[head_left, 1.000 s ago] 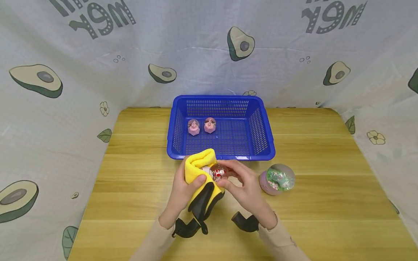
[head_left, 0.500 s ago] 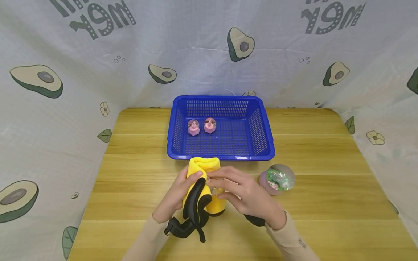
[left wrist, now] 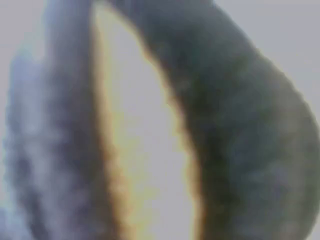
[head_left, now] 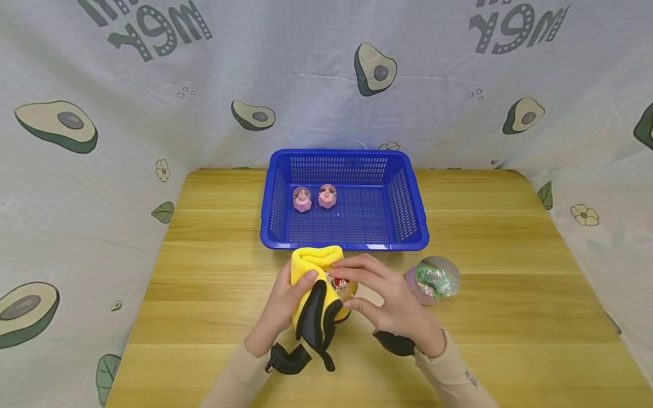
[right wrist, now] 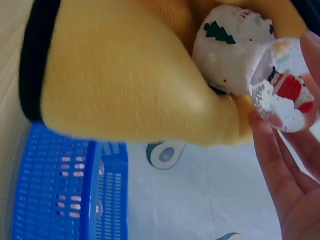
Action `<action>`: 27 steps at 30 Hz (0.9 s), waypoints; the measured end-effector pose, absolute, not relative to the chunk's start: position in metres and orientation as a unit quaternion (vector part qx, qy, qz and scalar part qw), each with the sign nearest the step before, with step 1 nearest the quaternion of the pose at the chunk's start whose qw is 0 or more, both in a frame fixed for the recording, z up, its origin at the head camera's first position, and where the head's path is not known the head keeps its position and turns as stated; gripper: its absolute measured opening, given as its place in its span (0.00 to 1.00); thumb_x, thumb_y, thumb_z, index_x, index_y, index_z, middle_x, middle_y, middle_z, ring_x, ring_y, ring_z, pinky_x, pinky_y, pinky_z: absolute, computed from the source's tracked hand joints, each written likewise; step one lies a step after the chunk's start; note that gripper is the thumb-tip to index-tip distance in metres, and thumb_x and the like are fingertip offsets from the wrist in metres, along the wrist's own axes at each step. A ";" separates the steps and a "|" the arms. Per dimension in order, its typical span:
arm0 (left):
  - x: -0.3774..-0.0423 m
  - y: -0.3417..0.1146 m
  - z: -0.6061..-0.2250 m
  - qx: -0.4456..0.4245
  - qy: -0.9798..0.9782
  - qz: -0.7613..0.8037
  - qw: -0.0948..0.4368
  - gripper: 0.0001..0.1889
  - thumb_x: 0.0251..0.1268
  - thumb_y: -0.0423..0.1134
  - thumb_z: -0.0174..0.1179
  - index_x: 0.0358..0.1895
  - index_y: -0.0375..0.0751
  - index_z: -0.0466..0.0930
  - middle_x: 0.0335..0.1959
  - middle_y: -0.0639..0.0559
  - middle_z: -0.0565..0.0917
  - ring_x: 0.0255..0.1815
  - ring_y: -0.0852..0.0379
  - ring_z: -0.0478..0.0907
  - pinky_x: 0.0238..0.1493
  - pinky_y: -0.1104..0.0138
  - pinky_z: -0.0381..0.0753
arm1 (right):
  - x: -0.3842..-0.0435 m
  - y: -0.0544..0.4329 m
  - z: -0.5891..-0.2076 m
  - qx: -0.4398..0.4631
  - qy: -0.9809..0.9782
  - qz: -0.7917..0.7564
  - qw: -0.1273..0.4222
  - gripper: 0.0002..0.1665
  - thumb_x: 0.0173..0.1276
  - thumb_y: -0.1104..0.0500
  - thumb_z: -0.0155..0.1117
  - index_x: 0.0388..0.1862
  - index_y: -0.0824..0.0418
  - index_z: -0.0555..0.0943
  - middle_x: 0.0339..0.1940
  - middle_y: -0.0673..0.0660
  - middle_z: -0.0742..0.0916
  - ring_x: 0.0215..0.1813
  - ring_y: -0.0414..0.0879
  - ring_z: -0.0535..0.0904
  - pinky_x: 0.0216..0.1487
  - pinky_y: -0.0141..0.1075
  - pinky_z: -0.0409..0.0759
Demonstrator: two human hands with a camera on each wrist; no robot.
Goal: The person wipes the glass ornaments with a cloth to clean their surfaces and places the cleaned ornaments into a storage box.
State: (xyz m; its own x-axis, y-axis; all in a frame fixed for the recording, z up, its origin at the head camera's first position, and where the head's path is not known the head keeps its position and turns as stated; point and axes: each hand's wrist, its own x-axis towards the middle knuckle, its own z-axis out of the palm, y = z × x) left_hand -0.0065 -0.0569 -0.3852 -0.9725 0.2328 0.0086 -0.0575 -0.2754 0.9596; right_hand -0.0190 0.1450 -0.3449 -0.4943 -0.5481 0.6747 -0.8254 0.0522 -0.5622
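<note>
In the head view my left hand (head_left: 278,300) grips a yellow cloth (head_left: 306,263) with black edging, thumb on top. The cloth wraps around the base of a small snow globe (head_left: 343,288). My right hand (head_left: 391,297) holds the clear ball with curled fingers and thumb. Seen from the right wrist, the globe (right wrist: 282,92) has a red-and-white figure inside and a white base (right wrist: 225,55) with a green tree, lying in the cloth's fold. The left wrist view is blurred, filled by black edging (left wrist: 240,125) and a yellow strip (left wrist: 145,150).
A blue basket (head_left: 418,226) stands behind the hands, holding two small pink globes (head_left: 302,200). Right of my right hand, a larger snow globe (head_left: 433,280) with a purple base and green inside rests on the wooden table (head_left: 520,283). A printed curtain (head_left: 316,56) encloses the back and sides.
Both hands dipped toward me with cloth and globe, then the cloth rose slightly. My right fingers shifted around the ball, hiding it half a second ago; the figure shows again. Basket and larger globe stayed put.
</note>
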 end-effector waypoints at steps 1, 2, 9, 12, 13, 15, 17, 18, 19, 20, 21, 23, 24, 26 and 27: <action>-0.006 -0.056 -0.386 0.076 0.606 0.789 0.068 0.29 0.64 0.46 0.60 0.56 0.23 0.64 0.38 0.45 0.74 0.35 0.56 0.76 0.37 0.68 0.80 | -0.019 0.145 -0.345 0.471 -0.714 0.498 0.141 0.22 0.68 0.55 0.63 0.54 0.69 0.78 0.51 0.63 0.81 0.54 0.53 0.77 0.58 0.35 0.74; -0.005 -0.055 -0.386 0.081 0.617 0.782 0.044 0.30 0.63 0.47 0.61 0.55 0.23 0.65 0.37 0.46 0.75 0.35 0.57 0.75 0.37 0.69 0.79 | -0.019 0.145 -0.346 0.460 -0.717 0.504 0.141 0.23 0.68 0.54 0.63 0.54 0.69 0.78 0.51 0.63 0.81 0.54 0.53 0.77 0.58 0.35 0.74; -0.004 -0.048 -0.383 0.140 0.663 0.730 -0.091 0.30 0.60 0.55 0.64 0.54 0.33 0.73 0.47 0.45 0.78 0.45 0.53 0.75 0.46 0.68 0.76 | -0.015 0.146 -0.349 0.361 -0.734 0.564 0.114 0.26 0.65 0.57 0.67 0.57 0.69 0.76 0.52 0.63 0.81 0.54 0.50 0.76 0.55 0.35 0.75; -0.004 -0.046 -0.383 0.155 0.671 0.713 -0.132 0.30 0.59 0.57 0.64 0.53 0.34 0.74 0.49 0.44 0.78 0.49 0.51 0.74 0.50 0.67 0.75 | -0.014 0.144 -0.349 0.323 -0.718 0.607 0.112 0.28 0.58 0.68 0.71 0.57 0.73 0.74 0.52 0.64 0.80 0.54 0.50 0.75 0.56 0.36 0.75; -0.004 -0.046 -0.383 0.156 0.672 0.709 -0.143 0.30 0.59 0.58 0.63 0.53 0.35 0.75 0.50 0.45 0.78 0.50 0.51 0.74 0.51 0.67 0.74 | -0.014 0.142 -0.350 0.316 -0.707 0.622 0.117 0.29 0.55 0.71 0.71 0.56 0.74 0.74 0.51 0.65 0.80 0.54 0.50 0.75 0.56 0.36 0.75; -0.003 -0.046 -0.384 0.152 0.673 0.706 -0.159 0.30 0.59 0.57 0.63 0.53 0.35 0.75 0.50 0.45 0.78 0.50 0.51 0.74 0.51 0.67 0.74 | -0.015 0.139 -0.350 0.307 -0.688 0.643 0.134 0.29 0.53 0.73 0.72 0.54 0.77 0.73 0.50 0.67 0.80 0.54 0.51 0.75 0.57 0.37 0.74; -0.002 -0.047 -0.385 0.145 0.673 0.704 -0.172 0.29 0.60 0.56 0.64 0.53 0.35 0.74 0.50 0.45 0.78 0.50 0.52 0.75 0.51 0.67 0.74 | -0.018 0.136 -0.351 0.304 -0.668 0.661 0.155 0.29 0.54 0.69 0.73 0.53 0.79 0.72 0.49 0.67 0.80 0.55 0.52 0.75 0.58 0.37 0.73; -0.002 -0.048 -0.385 0.140 0.673 0.704 -0.178 0.29 0.60 0.55 0.64 0.53 0.35 0.74 0.50 0.46 0.78 0.50 0.52 0.75 0.51 0.68 0.75 | -0.019 0.135 -0.352 0.303 -0.658 0.669 0.165 0.30 0.55 0.67 0.73 0.52 0.80 0.72 0.49 0.67 0.79 0.55 0.52 0.75 0.58 0.37 0.73; -0.002 -0.049 -0.385 0.135 0.673 0.704 -0.183 0.28 0.60 0.55 0.64 0.53 0.35 0.75 0.49 0.46 0.78 0.50 0.53 0.75 0.50 0.68 0.75 | -0.021 0.134 -0.353 0.300 -0.649 0.677 0.174 0.31 0.56 0.64 0.73 0.52 0.81 0.72 0.49 0.67 0.79 0.55 0.53 0.74 0.59 0.37 0.72; -0.002 -0.050 -0.386 0.130 0.672 0.705 -0.186 0.28 0.59 0.54 0.65 0.53 0.34 0.75 0.49 0.46 0.78 0.49 0.53 0.75 0.50 0.68 0.75 | -0.023 0.134 -0.353 0.296 -0.643 0.683 0.182 0.31 0.57 0.62 0.73 0.51 0.81 0.71 0.50 0.66 0.79 0.55 0.53 0.74 0.59 0.38 0.71; -0.001 -0.051 -0.386 0.125 0.671 0.706 -0.190 0.27 0.60 0.53 0.65 0.53 0.34 0.75 0.49 0.46 0.78 0.49 0.53 0.75 0.50 0.68 0.75 | -0.026 0.133 -0.354 0.293 -0.637 0.687 0.190 0.32 0.58 0.61 0.73 0.51 0.82 0.71 0.50 0.66 0.79 0.56 0.54 0.73 0.60 0.38 0.71; 0.000 -0.054 -0.386 0.115 0.668 0.710 -0.192 0.27 0.59 0.52 0.65 0.53 0.34 0.75 0.49 0.47 0.79 0.48 0.53 0.75 0.49 0.68 0.76 | -0.030 0.133 -0.354 0.281 -0.632 0.693 0.202 0.31 0.58 0.62 0.72 0.51 0.82 0.71 0.50 0.66 0.78 0.56 0.55 0.72 0.60 0.39 0.70; 0.000 -0.056 -0.387 0.110 0.666 0.712 -0.192 0.27 0.59 0.52 0.66 0.53 0.34 0.75 0.49 0.47 0.79 0.48 0.53 0.76 0.49 0.68 0.76 | -0.033 0.133 -0.355 0.274 -0.632 0.695 0.206 0.30 0.58 0.64 0.72 0.51 0.82 0.71 0.50 0.66 0.78 0.56 0.55 0.72 0.60 0.39 0.69; 0.000 -0.058 -0.387 0.104 0.662 0.716 -0.194 0.26 0.59 0.50 0.66 0.53 0.34 0.75 0.49 0.48 0.79 0.48 0.53 0.76 0.49 0.68 0.76 | -0.038 0.134 -0.357 0.258 -0.636 0.697 0.208 0.28 0.56 0.70 0.71 0.52 0.81 0.71 0.50 0.67 0.77 0.55 0.55 0.72 0.59 0.39 0.70; 0.001 -0.060 -0.387 0.102 0.662 0.717 -0.196 0.27 0.59 0.51 0.66 0.53 0.33 0.75 0.49 0.48 0.79 0.48 0.52 0.76 0.49 0.68 0.76 | -0.041 0.135 -0.358 0.248 -0.641 0.697 0.207 0.27 0.55 0.73 0.70 0.53 0.81 0.71 0.50 0.68 0.76 0.55 0.55 0.72 0.59 0.38 0.70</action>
